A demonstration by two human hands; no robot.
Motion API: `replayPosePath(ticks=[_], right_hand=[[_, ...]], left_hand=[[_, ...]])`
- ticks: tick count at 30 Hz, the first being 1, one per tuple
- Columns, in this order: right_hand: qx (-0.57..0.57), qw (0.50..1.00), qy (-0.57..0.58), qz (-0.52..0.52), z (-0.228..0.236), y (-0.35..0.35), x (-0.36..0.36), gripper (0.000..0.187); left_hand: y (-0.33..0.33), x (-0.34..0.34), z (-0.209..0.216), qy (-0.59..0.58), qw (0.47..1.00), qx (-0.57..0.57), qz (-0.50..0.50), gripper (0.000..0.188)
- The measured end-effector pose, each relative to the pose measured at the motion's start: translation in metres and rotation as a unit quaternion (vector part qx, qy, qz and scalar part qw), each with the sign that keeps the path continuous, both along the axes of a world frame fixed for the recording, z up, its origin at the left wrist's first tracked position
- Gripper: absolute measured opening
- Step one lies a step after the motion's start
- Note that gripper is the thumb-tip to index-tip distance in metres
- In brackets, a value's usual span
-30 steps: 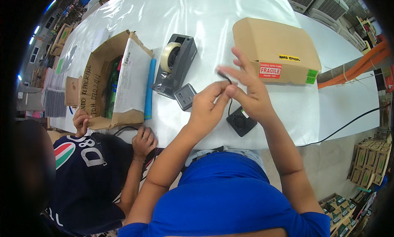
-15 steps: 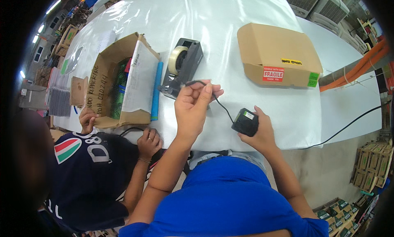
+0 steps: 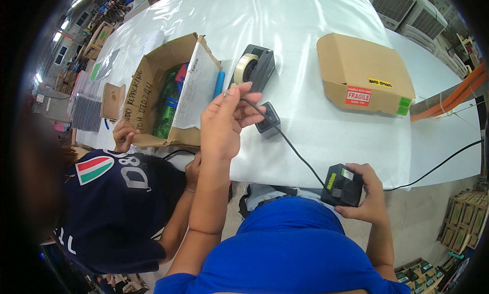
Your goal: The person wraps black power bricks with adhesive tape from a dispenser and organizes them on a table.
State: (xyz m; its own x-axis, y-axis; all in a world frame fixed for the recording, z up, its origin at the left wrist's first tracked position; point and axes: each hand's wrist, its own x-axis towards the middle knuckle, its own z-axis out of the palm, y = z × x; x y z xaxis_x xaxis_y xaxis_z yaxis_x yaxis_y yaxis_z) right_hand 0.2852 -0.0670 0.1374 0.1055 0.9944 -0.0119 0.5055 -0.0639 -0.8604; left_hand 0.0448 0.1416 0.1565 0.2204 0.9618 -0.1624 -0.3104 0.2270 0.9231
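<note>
Thumb and fingers of my left hand point(image 3: 224, 123) pinch a thin black cable point(image 3: 294, 149) near its end, above the table. The cable slants down to a black box-shaped device point(image 3: 342, 186) with small yellow-green and white labels. My right hand point(image 3: 369, 192) is closed around that device's right side, over the table's near edge. Just beyond my left fingers lies another small black box point(image 3: 268, 121), partly behind the cable. Farther back stands a black tape dispenser point(image 3: 262, 70) with a roll of clear tape point(image 3: 245, 69).
A closed brown carton point(image 3: 364, 72) with stickers stands on the white-covered table point(image 3: 300, 90) at right. To the left, a co-worker's hand point(image 3: 124, 136) holds an open carton point(image 3: 145, 85) with green netting inside. A blue roll point(image 3: 219, 84) lies beside it. An orange-wrapped pole point(image 3: 451, 92) is far right.
My right hand has brought the device nearer and to the right, drawing the cable straighter. My left hand has shifted slightly left, with its grip nearer the cable's end. The second black box now shows.
</note>
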Motion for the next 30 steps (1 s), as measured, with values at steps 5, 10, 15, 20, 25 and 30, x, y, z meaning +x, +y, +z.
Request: replayPosePath(ticks=[5, 10, 15, 20, 25, 30], right_hand=[[0.038, 0.998, 0.035, -0.031, -0.008, -0.005, 0.014, 0.079], [0.040, 0.995, 0.067, -0.059, -0.007, -0.004, 0.023, 0.080], [0.030, 0.989, 0.127, -0.073, -0.010, -0.004, 0.032, 0.083], [0.062, 0.981, 0.166, -0.073, 0.000, -0.002, 0.030, 0.086], [0.084, 0.981, 0.159, -0.068, 0.013, 0.009, 0.031, 0.089], [0.085, 0.974, 0.199, -0.067, 0.021, 0.021, 0.030, 0.092]], left_hand=[[0.005, -0.011, -0.004, -0.052, 0.998, -0.029, -0.022, 0.033], [0.008, -0.015, -0.008, -0.116, 0.989, -0.018, -0.085, 0.036], [0.001, -0.017, -0.011, -0.265, 0.942, -0.138, -0.151, 0.027], [-0.014, -0.013, -0.010, -0.086, 0.995, -0.054, 0.008, 0.018], [-0.023, -0.028, -0.024, 0.047, 0.996, 0.070, 0.027, 0.014], [-0.029, -0.022, -0.027, 0.144, 0.972, 0.183, 0.022, 0.017]])
